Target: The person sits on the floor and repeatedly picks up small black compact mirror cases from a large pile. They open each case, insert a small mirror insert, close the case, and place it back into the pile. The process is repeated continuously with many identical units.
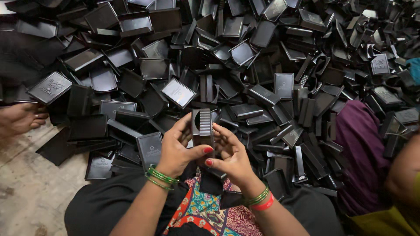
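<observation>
Black plastic box parts (202, 126), a small stack held upright between both hands, just above the lap and in front of the big heap. Left hand (177, 146) wraps the stack from its side, thumb across the lower front, fingers behind; grasping it. Right hand (232, 153) closes on the other side, fingertips (217, 130) on the ribbed edge, thumb tucked low; also grasping. Front piece shows a rounded cut-out, the one beside it a ridged face. Cannot tell if the pieces are clicked together or only pressed side by side.

Judgement: to do this well keep edges flush, squeeze evenly from both sides, thumbs as the stop so nothing slides out the bottom.

Just beyond the fingers: heap of black lids and trays (262, 87), loose, tilted every way. One flat lid (150, 148) lies just beside the left wrist. Green bangles (161, 177) on left wrist, green and red ones on right. Patterned cloth (210, 214) on the lap below. Bare foot (19, 119) far off to the left on the floor (30, 192); another person's purple cloth (361, 148) well to the right
</observation>
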